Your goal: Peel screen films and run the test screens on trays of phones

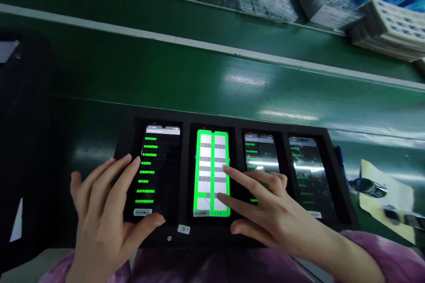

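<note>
Four phones lie in a black tray, lower middle of the frame.
Left hand, grip apart, is at the leftmost phone; right hand, grip apart, has two fingers on the green-lit phone.

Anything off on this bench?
Minor: small white label and red-marked dot on the near edge of the black tray, outside the slots. Possibly stray, can't tell. No obvious spill or damage.

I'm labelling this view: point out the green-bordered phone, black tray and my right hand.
Green-bordered phone (pixel 212 172): head view, middle of screen.
Black tray (pixel 212 233): head view, near edge.
Right hand (pixel 282 216): head view, back of the hand.
</note>
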The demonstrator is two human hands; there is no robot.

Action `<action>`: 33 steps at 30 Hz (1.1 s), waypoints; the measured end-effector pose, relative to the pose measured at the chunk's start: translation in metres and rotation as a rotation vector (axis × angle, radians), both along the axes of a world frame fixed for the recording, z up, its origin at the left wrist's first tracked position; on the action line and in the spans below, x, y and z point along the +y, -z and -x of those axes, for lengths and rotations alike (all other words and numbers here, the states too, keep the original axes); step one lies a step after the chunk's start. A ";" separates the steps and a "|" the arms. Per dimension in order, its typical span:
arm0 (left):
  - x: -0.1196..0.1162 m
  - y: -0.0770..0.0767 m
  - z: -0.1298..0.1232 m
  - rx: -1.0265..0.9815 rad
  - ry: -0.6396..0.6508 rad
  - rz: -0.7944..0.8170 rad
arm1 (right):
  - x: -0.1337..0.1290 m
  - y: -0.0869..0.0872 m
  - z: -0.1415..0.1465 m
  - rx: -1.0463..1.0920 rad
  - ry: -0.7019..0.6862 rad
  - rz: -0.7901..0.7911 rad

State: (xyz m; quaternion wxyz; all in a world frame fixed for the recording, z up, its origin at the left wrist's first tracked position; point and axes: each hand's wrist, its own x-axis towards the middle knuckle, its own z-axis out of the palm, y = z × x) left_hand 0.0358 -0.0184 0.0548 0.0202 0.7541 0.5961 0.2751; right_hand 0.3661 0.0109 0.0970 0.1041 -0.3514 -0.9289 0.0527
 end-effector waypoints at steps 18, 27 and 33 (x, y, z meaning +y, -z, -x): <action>0.002 -0.002 -0.001 -0.004 -0.003 -0.015 | 0.035 0.007 0.036 -0.058 -0.033 -0.047; 0.001 0.002 0.003 0.008 0.019 -0.023 | 0.037 0.006 0.002 -0.039 0.021 -0.028; 0.000 0.005 0.004 -0.004 0.006 -0.033 | 0.037 0.002 -0.022 -0.070 0.089 -0.028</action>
